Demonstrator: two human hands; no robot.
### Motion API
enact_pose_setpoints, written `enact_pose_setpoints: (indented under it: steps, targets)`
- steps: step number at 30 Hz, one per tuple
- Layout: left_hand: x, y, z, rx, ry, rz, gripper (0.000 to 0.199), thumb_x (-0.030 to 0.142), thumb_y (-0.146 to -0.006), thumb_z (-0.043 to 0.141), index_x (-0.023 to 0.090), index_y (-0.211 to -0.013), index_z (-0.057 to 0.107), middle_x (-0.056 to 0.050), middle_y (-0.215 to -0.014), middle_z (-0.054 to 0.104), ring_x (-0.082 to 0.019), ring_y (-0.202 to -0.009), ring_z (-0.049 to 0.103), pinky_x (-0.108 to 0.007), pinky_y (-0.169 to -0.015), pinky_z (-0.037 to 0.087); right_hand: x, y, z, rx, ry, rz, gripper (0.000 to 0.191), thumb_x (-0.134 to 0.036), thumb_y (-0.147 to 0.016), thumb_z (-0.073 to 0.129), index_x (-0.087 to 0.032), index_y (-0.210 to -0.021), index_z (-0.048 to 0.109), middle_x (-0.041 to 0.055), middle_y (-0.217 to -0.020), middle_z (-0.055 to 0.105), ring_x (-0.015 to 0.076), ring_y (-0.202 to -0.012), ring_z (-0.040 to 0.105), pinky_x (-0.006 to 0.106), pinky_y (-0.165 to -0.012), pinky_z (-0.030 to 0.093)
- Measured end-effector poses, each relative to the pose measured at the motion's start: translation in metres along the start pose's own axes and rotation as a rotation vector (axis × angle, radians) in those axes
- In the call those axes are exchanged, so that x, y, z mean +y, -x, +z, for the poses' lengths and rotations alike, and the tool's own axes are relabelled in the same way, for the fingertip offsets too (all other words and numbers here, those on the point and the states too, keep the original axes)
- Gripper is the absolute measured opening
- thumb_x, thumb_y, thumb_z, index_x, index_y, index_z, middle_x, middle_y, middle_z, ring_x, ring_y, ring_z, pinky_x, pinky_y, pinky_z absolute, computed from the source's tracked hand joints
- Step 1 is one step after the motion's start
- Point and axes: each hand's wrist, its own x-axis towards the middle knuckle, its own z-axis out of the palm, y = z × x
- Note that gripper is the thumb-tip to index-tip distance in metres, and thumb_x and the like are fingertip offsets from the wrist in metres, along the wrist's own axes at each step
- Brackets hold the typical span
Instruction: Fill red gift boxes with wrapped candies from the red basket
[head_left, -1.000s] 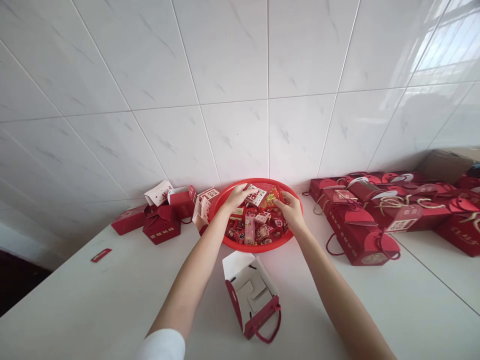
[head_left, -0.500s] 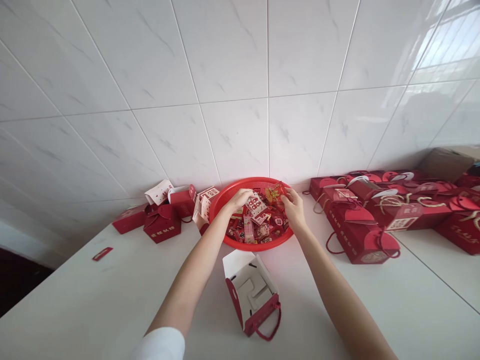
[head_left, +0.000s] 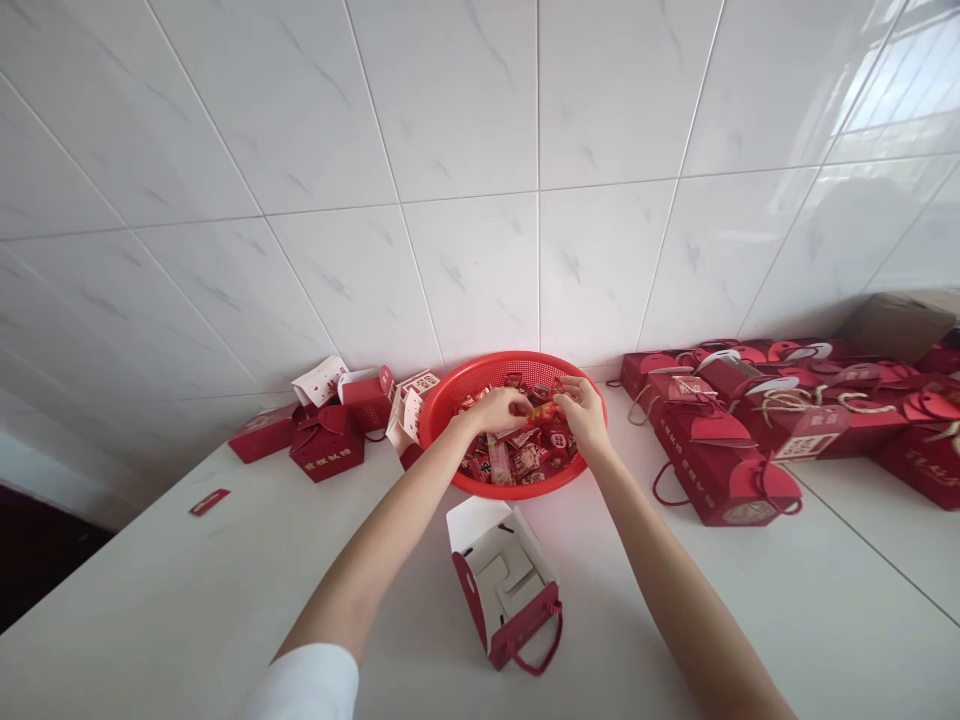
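Note:
Both hands are over a red plastic basket (head_left: pixel 517 491) filled with wrapped candies (head_left: pixel 526 460). My left hand (head_left: pixel 501 410) is closed near the basket's middle, its fingertips at the left end of a red and yellow packet (head_left: pixel 543 413); whether it grips the packet is hard to see. At the basket's right side, my right hand (head_left: pixel 582 412) has its thumb and fingers closed on the packet's right end. Below the basket an open box (head_left: pixel 504 580) lies with its white inside facing up and a red cord handle at its lower right.
Several closed red gift boxes (head_left: pixel 724 475) with cords stand at the right, with a brown carton (head_left: pixel 896 325) behind them. More small boxes (head_left: pixel 326 442) sit left of the basket. A small red tag (head_left: pixel 209 502) lies on the white table (head_left: pixel 225 620) at far left.
My left hand has moved right, to the red and yellow packet. The white and red packet near it is no longer held up. My right hand has lowered its packet slightly.

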Motion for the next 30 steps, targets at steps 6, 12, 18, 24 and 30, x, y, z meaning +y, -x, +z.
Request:
enact_pose_setpoints:
  steps: [6, 12, 18, 24, 30]
  targets:
    - [0.017, -0.001, 0.03, -0.39, -0.243, 0.147, 0.03, 0.032, -0.049, 0.084, 0.026, -0.077, 0.075, 0.0, -0.087, 0.071, -0.023, -0.081, 0.065, -0.026, -0.068, 0.046, 0.002, 0.002, -0.001, 0.019, 0.02, 0.013, 0.034, -0.031, -0.065, 0.065, -0.023, -0.098, 0.064, 0.0088, -0.11, 0.067, 0.0252, -0.102, 0.064, 0.039, -0.083, 0.054]
    - [0.013, 0.0, 0.03, -0.337, -0.293, -0.024, 0.023, 0.027, -0.049, 0.085, 0.022, -0.067, 0.071, -0.005, -0.071, 0.07, -0.03, -0.075, 0.067, -0.034, -0.07, 0.047, -0.002, 0.004, -0.001, 0.001, 0.005, 0.019, 0.034, -0.03, -0.064, 0.064, -0.022, -0.097, 0.064, 0.009, -0.108, 0.067, 0.024, -0.098, 0.065, 0.037, -0.08, 0.055]
    - [0.0, -0.003, 0.009, -0.067, -0.163, -0.062, 0.02, 0.021, -0.055, 0.081, 0.021, -0.074, 0.075, -0.009, -0.084, 0.076, -0.036, -0.094, 0.069, -0.038, -0.083, 0.049, -0.003, 0.004, 0.0, 0.003, 0.005, -0.003, 0.033, -0.032, -0.065, 0.065, -0.022, -0.097, 0.063, 0.008, -0.107, 0.068, 0.0236, -0.093, 0.066, 0.038, -0.08, 0.055]
    - [-0.006, -0.006, -0.003, 0.142, 0.111, -0.011, 0.034, 0.026, -0.067, 0.079, 0.017, -0.099, 0.077, -0.01, -0.106, 0.077, -0.03, -0.103, 0.07, -0.036, -0.089, 0.053, -0.004, 0.003, 0.003, -0.02, 0.0, -0.007, 0.028, -0.029, -0.065, 0.064, -0.022, -0.092, 0.064, 0.0083, -0.101, 0.071, 0.0262, -0.103, 0.066, 0.04, -0.088, 0.054]
    - [-0.004, -0.005, -0.001, 0.193, 0.459, 0.065, 0.044, 0.037, -0.061, 0.086, 0.012, -0.096, 0.077, -0.012, -0.098, 0.078, -0.029, -0.096, 0.071, -0.039, -0.089, 0.053, -0.009, 0.008, 0.001, -0.201, 0.01, 0.038, 0.036, -0.025, -0.065, 0.067, -0.023, -0.101, 0.065, 0.005, -0.094, 0.074, 0.0244, -0.093, 0.07, 0.036, -0.078, 0.055]
